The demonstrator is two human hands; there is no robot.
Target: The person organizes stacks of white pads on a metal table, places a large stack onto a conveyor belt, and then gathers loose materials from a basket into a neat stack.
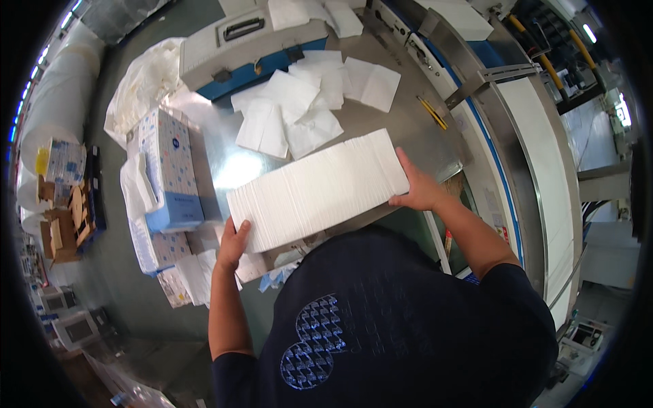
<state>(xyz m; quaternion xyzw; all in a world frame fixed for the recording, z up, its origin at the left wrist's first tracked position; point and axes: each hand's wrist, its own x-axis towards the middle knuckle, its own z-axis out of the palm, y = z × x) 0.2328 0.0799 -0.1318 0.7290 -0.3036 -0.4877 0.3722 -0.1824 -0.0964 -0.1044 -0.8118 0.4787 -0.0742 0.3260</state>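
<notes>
Between my two hands is a long stack of folded white tissues (320,192), slanting up to the right over the near side of the metal table (425,146). My left hand (233,243) presses against the stack's left end, its thumb on the near face. At the opposite end, my right hand (418,188) grips with its fingers along the far side and its thumb low on the end. Several loose folded tissues (292,102) lie spread just beyond the stack.
A grey and blue toolbox (252,54) stands at the back of the table. Blue and white tissue packs (166,170) are piled on the left. A yellow utility knife (432,113) lies toward the right, beside the machine's conveyor (544,177). Large wrapped rolls (58,102) stand far left.
</notes>
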